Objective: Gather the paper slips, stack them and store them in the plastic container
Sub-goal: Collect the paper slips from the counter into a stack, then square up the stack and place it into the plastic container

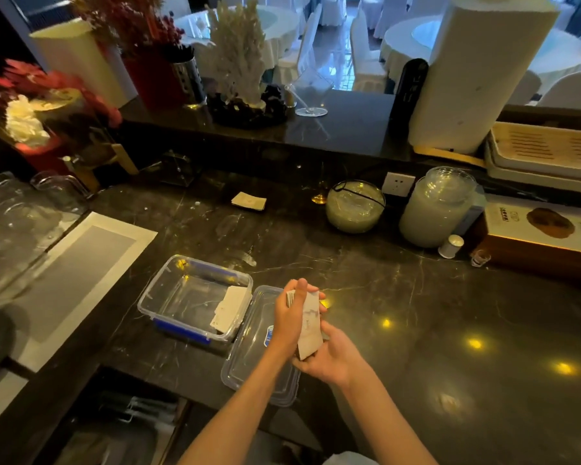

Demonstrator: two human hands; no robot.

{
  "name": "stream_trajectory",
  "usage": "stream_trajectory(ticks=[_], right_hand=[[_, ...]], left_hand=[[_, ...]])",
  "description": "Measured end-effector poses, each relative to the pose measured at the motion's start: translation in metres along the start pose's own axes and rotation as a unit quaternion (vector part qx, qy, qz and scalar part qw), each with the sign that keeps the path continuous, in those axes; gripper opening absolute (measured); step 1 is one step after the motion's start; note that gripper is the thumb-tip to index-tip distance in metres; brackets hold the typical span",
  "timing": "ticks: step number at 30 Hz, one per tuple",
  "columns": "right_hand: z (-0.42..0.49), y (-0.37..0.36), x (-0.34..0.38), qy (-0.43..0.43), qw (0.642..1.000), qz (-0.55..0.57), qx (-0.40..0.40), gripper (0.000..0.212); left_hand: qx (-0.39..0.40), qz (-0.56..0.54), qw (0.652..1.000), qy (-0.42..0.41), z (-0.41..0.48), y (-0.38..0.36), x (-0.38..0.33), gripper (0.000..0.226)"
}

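Note:
Both hands hold one stack of white paper slips [310, 325] upright above the dark marble counter. My left hand [291, 315] grips its left side and top; my right hand [329, 355] cups its lower end from below. Just left of the hands stands the clear plastic container [168, 290] with blue clips, open, with a few slips [230, 308] leaning against its right wall. Its clear lid [255, 367] lies flat under my left wrist. Another small pile of slips [249, 200] rests farther back on the counter.
A glass bowl [355, 206] and a lidded jar [436, 209] stand at the back right, next to a wall socket [398, 183]. A boxed item [544, 229] and trays [544, 152] sit far right. Glassware [17, 226] and a grey mat [78, 280] lie left.

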State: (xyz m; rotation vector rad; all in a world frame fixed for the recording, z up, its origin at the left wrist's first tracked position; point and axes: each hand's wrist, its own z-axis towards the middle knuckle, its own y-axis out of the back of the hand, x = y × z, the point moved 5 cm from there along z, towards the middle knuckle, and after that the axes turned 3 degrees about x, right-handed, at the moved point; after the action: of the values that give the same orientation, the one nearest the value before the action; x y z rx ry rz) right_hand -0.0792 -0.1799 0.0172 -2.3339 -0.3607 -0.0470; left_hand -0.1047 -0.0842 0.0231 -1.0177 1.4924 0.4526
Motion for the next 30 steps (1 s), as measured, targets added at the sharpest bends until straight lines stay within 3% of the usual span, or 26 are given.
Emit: stream_trajectory(ticks=[3, 6, 8, 9, 11, 13, 16, 20, 22, 26, 30], right_hand=[[0.015, -0.015, 0.000, 0.007, 0.999, 0.035, -0.028, 0.037], [0.029, -0.023, 0.002, 0.037, 0.999, -0.002, -0.016, 0.032], [0.039, -0.026, 0.014, 0.099, 0.993, -0.039, -0.060, 0.033], [0.044, -0.025, 0.023, 0.144, 0.981, -0.081, -0.101, 0.034], [0.050, -0.031, 0.039, 0.227, 0.942, -0.163, -0.188, 0.030], [0.054, -0.051, 0.052, 0.292, 0.882, -0.266, -0.257, 0.025], [0.071, -0.095, 0.062, 0.393, 0.786, -0.366, -0.306, 0.022], [0.107, -0.153, 0.060, 0.477, 0.724, -0.389, -0.312, 0.016], [0.130, -0.179, 0.059, 0.496, 0.719, -0.381, -0.304, 0.018], [0.186, -0.208, 0.058, 0.495, 0.763, -0.320, -0.265, 0.015], [0.254, -0.208, 0.060, 0.451, 0.776, -0.325, -0.299, 0.009]], left_hand=[[0.001, 0.054, 0.998, -0.013, 0.006, 0.011, -0.003, 0.042], [0.026, 0.095, 0.995, -0.031, 0.016, 0.030, -0.012, 0.024], [0.061, 0.114, 0.991, -0.028, 0.025, 0.046, -0.015, 0.018], [0.075, 0.117, 0.990, -0.017, 0.028, 0.054, -0.018, 0.028], [0.097, 0.129, 0.987, 0.006, 0.034, 0.068, -0.027, 0.048], [0.111, 0.163, 0.980, 0.003, 0.048, 0.083, -0.039, 0.051], [0.115, 0.245, 0.962, -0.021, 0.074, 0.108, -0.060, 0.036], [0.122, 0.222, 0.967, -0.024, 0.112, 0.141, -0.086, 0.012], [0.075, 0.200, 0.976, -0.026, 0.132, 0.160, -0.102, 0.006], [0.008, 0.212, 0.977, -0.029, 0.177, 0.200, -0.112, 0.012], [-0.018, 0.254, 0.965, 0.054, 0.220, 0.238, -0.081, 0.006]])
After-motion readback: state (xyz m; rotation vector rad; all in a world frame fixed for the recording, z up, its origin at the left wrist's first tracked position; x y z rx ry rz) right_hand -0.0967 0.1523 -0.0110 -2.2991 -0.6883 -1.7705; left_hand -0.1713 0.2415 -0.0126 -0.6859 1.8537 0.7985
